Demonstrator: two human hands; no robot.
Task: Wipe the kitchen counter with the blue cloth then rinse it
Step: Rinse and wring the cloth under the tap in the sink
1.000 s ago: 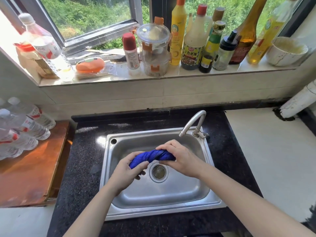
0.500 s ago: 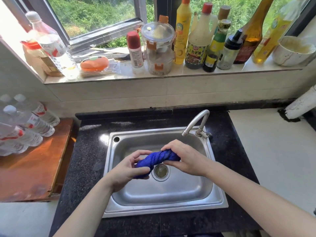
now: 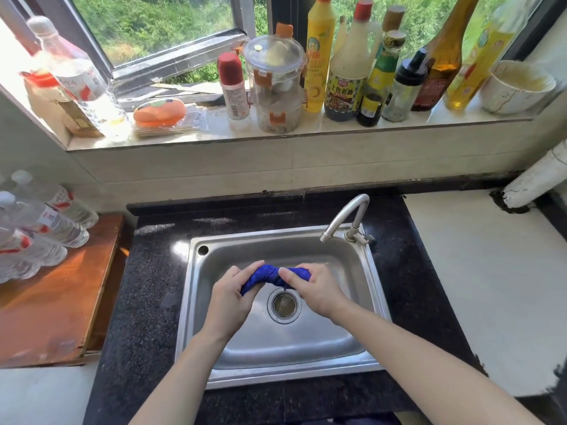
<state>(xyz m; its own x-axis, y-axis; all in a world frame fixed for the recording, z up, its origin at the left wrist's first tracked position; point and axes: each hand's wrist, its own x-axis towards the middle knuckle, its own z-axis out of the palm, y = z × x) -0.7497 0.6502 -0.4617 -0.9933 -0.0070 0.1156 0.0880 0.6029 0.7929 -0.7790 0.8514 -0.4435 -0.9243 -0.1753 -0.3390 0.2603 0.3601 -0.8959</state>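
Note:
The blue cloth [image 3: 267, 275] is twisted into a tight roll and held over the steel sink [image 3: 365, 305], just above the drain [image 3: 284, 305]. My left hand [image 3: 231, 297] grips its left end and my right hand [image 3: 316, 289] grips its right end. A thin trickle of water falls from the cloth toward the drain. The curved tap [image 3: 349, 216] stands at the sink's back right corner, with no water running from it. Black speckled counter [image 3: 147, 302] surrounds the sink.
A wooden board [image 3: 55, 302] with several water bottles [image 3: 40, 228] lies to the left. The windowsill [image 3: 214, 130] above holds several bottles, a clear lidded jar [image 3: 276, 87] and a white bowl [image 3: 515, 87]. A white surface [image 3: 478, 277] and a white pipe [image 3: 540, 176] are at the right.
Both hands have turned on the cloth, twisting it tighter and shorter, and have drawn closer together. The view has shifted slightly, so the sink sits further right.

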